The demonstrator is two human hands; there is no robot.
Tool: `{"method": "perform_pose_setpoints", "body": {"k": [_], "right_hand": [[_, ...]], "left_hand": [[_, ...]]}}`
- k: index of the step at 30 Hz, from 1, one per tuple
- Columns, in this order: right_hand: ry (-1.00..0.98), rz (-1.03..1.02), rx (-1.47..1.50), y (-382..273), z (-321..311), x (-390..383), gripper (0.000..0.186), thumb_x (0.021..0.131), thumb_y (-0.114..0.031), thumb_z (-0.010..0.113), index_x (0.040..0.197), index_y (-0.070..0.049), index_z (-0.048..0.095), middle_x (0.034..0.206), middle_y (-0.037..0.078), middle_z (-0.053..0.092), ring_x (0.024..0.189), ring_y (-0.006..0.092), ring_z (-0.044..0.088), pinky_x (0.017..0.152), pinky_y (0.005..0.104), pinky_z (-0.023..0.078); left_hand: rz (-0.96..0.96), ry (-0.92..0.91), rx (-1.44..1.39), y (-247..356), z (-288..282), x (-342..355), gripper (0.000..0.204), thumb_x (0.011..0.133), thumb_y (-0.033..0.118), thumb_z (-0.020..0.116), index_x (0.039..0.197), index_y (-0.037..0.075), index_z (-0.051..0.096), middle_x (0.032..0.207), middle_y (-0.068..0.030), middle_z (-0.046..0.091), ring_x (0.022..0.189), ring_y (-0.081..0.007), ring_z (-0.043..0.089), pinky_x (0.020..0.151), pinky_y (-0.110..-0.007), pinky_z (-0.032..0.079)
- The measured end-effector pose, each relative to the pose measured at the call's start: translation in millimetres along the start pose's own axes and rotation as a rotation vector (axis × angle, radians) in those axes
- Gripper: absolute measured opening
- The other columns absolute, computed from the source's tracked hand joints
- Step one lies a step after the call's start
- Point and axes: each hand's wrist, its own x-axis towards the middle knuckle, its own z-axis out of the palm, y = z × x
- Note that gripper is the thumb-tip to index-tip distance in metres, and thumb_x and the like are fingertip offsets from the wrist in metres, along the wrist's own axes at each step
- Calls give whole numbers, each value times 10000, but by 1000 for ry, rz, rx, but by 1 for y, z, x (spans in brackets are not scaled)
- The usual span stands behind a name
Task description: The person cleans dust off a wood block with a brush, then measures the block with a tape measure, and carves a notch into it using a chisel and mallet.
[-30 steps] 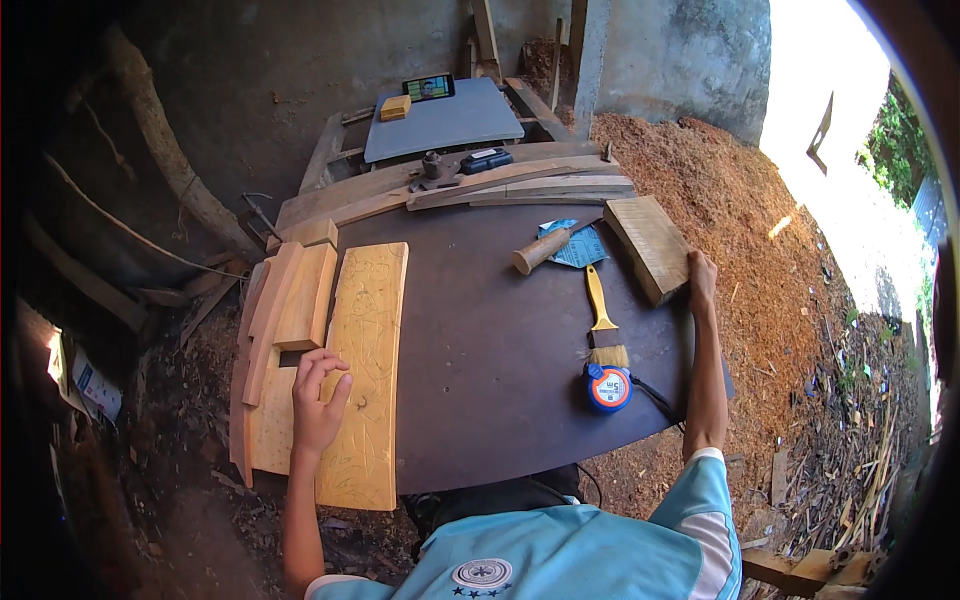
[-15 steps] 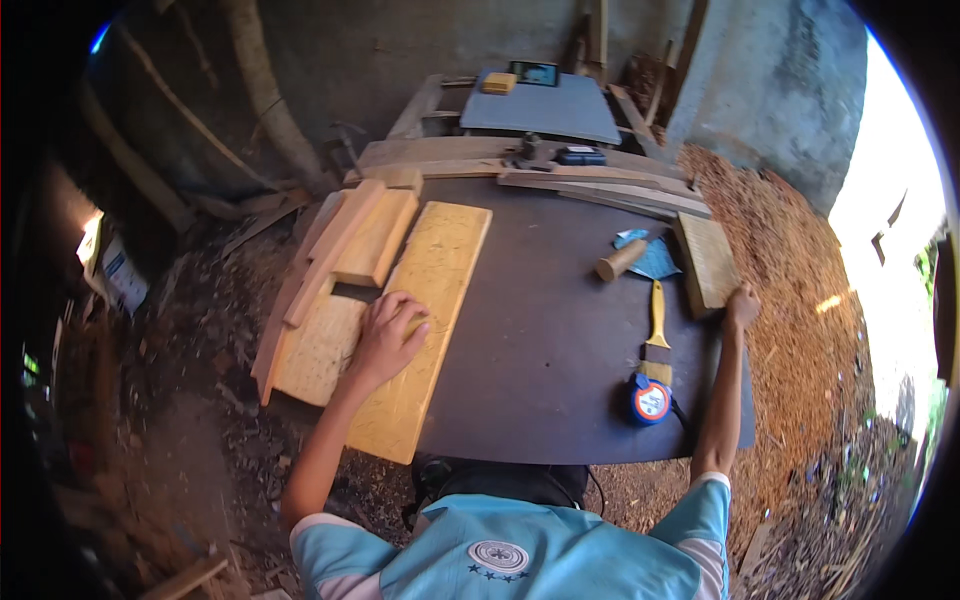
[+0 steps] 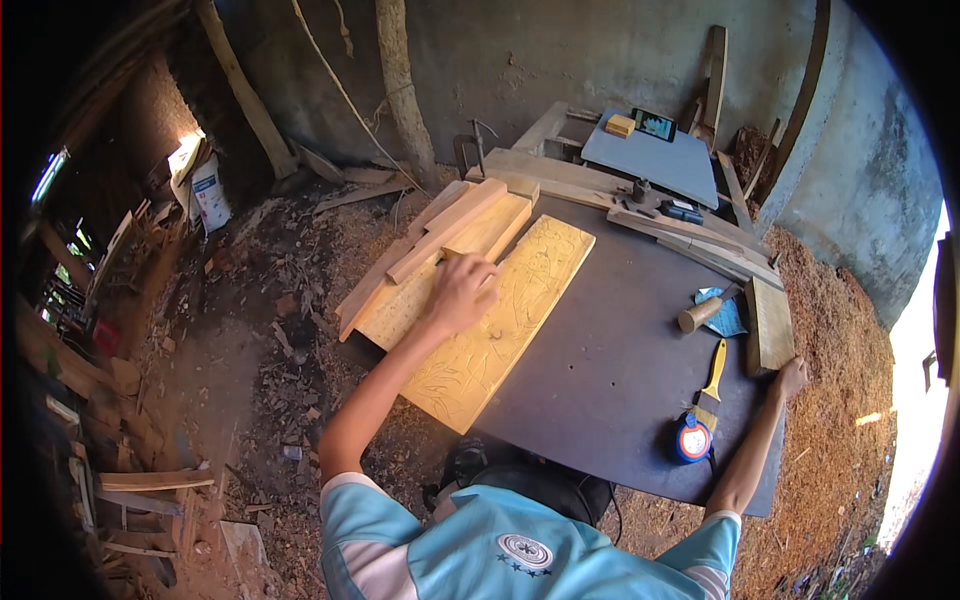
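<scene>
Wooden block (image 3: 495, 230) is now partly hidden by the left hand (image 3: 464, 295).

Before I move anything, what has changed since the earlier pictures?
The view has swung left. The left hand has shifted toward the near end of the pale block beside the carved board; whether it grips is unclear. The right hand stays at the thick block; brush and tape measure lie unmoved.

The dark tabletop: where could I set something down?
Its broad bare middle, between the yellow board and the brush and tape measure. Crowded: the left, where wood pieces lie beside the board, and the right, around the wooden block and blue sheet.
</scene>
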Motion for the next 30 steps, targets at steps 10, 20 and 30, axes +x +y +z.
{"method": "perform_pose_setpoints", "body": {"k": [10,20,30], "right_hand": [[-42,-45,41,11,-2,0,393,824,-320,387,981,-86,661,978,195,633,942,375,575,807,449,427],[-43,-24,29,-9,-10,-11,396,830,-360,440,954,-52,655,962,189,637,917,364,590,813,435,437],[-427,-493,269,140,189,-35,349,849,-338,451,913,-71,666,921,162,646,870,345,601,746,432,460]], "left_hand": [[-357,34,257,-89,-22,8,320,857,281,555,1060,33,566,1073,-129,500,1036,-296,465,882,-442,362],[-128,-6,46,-18,-37,-10,339,832,192,597,1129,36,553,1109,-127,531,769,-303,600,696,-395,490],[171,262,82,46,5,-4,182,733,16,554,909,4,598,736,-123,539,730,-251,550,577,-377,441]]}}
